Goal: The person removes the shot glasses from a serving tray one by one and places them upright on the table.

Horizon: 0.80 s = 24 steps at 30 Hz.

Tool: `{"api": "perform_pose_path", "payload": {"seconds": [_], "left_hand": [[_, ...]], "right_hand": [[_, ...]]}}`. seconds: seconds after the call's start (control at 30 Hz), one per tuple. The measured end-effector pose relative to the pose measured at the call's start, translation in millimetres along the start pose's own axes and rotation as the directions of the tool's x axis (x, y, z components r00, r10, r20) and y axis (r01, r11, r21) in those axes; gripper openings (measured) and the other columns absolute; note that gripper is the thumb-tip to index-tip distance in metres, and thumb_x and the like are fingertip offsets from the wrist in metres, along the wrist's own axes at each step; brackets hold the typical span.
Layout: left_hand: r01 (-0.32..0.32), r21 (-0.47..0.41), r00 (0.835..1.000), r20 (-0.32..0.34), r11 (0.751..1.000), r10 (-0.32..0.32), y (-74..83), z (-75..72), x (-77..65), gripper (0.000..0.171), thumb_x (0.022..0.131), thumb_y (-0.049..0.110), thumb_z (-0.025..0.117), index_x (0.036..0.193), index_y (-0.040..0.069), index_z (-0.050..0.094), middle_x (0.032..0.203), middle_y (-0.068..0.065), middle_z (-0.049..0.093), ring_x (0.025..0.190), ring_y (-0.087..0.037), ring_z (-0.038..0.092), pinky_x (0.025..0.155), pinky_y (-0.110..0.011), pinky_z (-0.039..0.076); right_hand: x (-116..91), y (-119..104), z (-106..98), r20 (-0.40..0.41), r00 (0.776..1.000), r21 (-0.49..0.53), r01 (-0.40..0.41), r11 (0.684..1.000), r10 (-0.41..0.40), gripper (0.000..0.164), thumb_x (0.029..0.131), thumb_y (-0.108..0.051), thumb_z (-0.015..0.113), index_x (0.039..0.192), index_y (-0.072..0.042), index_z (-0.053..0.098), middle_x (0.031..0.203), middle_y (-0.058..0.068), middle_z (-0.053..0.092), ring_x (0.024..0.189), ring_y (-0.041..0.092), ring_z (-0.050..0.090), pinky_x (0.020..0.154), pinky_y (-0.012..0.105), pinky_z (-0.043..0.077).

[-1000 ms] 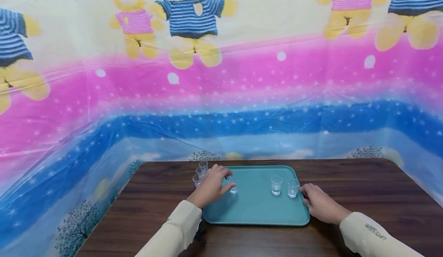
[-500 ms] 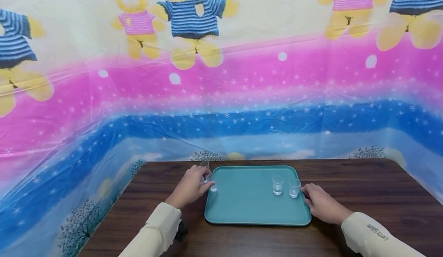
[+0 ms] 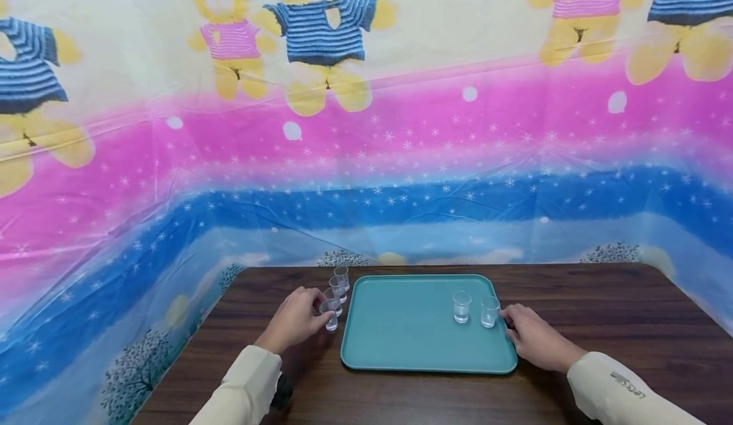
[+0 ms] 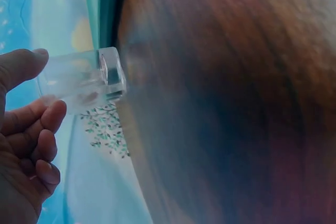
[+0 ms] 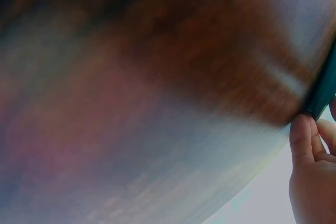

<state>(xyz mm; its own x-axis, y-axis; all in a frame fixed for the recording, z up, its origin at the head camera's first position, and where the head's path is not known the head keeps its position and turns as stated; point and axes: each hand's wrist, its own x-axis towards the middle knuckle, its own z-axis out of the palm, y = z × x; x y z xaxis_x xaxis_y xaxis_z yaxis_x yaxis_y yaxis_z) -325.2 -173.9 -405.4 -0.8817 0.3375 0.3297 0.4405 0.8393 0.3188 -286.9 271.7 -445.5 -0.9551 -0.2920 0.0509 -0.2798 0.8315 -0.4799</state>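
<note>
my left grip [image 3: 292, 319] pinches a clear cup [image 3: 330, 322]; my right grip [image 3: 535, 341] holds the tray [image 3: 420, 339] by its edge. a forward nudge from my left could topple the other cups [image 3: 339, 288] just beyond.

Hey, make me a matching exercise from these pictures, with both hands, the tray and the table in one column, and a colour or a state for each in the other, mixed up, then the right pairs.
Column one
1. Left hand
2. Tray
3. Right hand
4. Table

Column two
A. Holds the tray's edge
B. Dark brown, with a wood grain
C. Holds a clear cup
D. Teal green

Right pairs: 1-C, 2-D, 3-A, 4-B
</note>
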Motion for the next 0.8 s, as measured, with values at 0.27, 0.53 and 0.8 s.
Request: {"api": "perform_pose_path", "payload": {"seconds": [0.27,0.53,0.8], "left_hand": [[0.044,0.014,0.999,0.015,0.999,-0.044,-4.5,4.2,2.5,0.020,0.082,0.021,0.075,0.090,0.005,0.066,0.074,0.002,0.055,0.068,-0.012,0.045,0.059,-0.030,0.041],[0.071,0.011,0.997,-0.007,0.997,-0.071,-3.4,4.0,3.2,0.025,0.080,0.024,0.077,0.092,0.006,0.066,0.078,0.002,0.052,0.072,-0.012,0.044,0.061,-0.029,0.042],[-0.092,0.022,0.991,-0.092,0.996,0.093,18.4,0.0,8.6,0.031,0.078,0.024,0.079,0.097,0.005,0.064,0.085,-0.004,0.057,0.076,-0.013,0.042,0.061,-0.029,0.043]], "right_hand": [[0,1,-1,-0.001,1.000,0.000,-0.001,1.000,0.001,0.027,0.091,0.001,0.058,0.117,0.003,0.053,0.104,0.009,0.053,0.092,0.020,0.050,0.073,0.038,0.046],[0,2,-1,-0.001,1.000,0.002,0.004,1.000,-0.004,0.027,0.091,0.001,0.058,0.117,0.003,0.053,0.103,0.009,0.053,0.090,0.020,0.049,0.072,0.038,0.046],[0,1,1,-0.006,1.000,-0.004,0.002,1.000,-0.002,0.026,0.091,0.002,0.057,0.117,0.002,0.054,0.102,0.008,0.053,0.090,0.019,0.049,0.072,0.038,0.045]]}}
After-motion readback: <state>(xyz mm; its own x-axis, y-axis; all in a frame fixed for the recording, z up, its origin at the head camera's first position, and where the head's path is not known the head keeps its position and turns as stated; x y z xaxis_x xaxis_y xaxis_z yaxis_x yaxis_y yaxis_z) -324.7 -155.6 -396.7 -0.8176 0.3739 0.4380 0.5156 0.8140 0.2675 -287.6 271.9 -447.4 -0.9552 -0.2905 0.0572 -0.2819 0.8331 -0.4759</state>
